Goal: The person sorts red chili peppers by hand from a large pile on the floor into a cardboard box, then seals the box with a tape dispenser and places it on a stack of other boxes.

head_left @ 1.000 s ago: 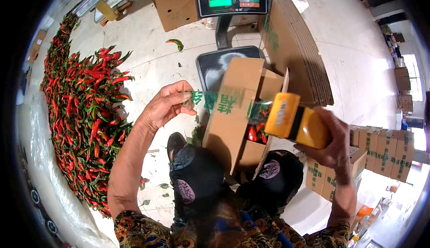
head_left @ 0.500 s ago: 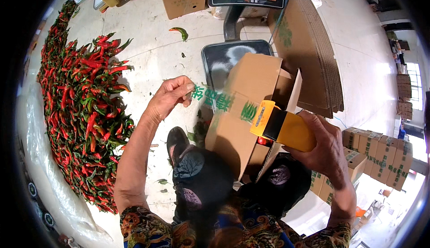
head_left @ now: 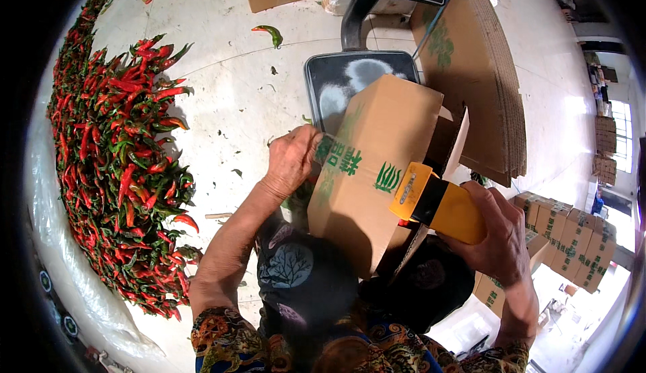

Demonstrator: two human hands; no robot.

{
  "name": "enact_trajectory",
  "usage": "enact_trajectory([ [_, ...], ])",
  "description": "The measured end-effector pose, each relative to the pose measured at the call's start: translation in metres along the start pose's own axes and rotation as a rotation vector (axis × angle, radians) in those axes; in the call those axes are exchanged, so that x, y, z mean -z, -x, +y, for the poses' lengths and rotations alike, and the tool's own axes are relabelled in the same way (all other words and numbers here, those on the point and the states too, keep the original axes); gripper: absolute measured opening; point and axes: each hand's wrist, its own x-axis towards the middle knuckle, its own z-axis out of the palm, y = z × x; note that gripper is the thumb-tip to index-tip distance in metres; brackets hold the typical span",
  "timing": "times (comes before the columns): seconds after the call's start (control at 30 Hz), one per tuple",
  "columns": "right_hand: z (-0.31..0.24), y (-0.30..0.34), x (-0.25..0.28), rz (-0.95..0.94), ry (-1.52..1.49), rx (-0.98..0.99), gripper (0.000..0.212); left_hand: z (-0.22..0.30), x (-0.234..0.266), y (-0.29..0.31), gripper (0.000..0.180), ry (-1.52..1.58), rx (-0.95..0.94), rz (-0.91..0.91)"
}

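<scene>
A brown cardboard box (head_left: 360, 218) lies tilted between my knees, its open flaps toward the right. My right hand (head_left: 494, 235) is wrapped round a yellow tape dispenser (head_left: 454, 211), whose front end rests at the box's right edge. From it a strip of clear tape with green print (head_left: 353, 164) runs leftward across the box panel. My left hand (head_left: 294, 157) is closed at the panel's left edge, pinching the tape's free end. A little red shows inside the box beneath the dispenser; the rest of the contents is hidden.
A long heap of red and green chilli peppers (head_left: 124, 171) covers the floor at left, beside clear plastic sheeting (head_left: 74, 279). Beyond the box stands a platform scale (head_left: 330, 83). Flattened cardboard boxes (head_left: 471, 77) lean at its right. Printed cartons (head_left: 572, 238) are stacked at far right.
My left hand has moved right and slightly down to the box's edge, bringing the tape against the panel. The dispenser and my right hand have shifted slightly right.
</scene>
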Motion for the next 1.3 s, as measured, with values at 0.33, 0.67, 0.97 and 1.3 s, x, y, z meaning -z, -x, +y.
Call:
enact_trajectory([
  [0.33,0.021,0.003,-0.021,0.057,-0.088,0.039,0.062,0.004,-0.037,0.009,0.016,-0.144,0.001,-0.198],
  [0.67,0.028,0.011,-0.021,0.036,-0.074,0.037,0.069,-0.027,-0.059,0.001,0.023,-0.079,0.157,-0.096],
  [0.97,0.033,0.010,-0.021,0.101,-0.107,0.106,0.063,0.003,-0.062,-0.039,0.032,0.148,0.168,0.065],
  [1.3,0.045,0.018,-0.025,0.113,-0.187,0.135,0.065,0.117,-0.053,-0.124,0.064,-0.384,-0.589,-0.256],
])
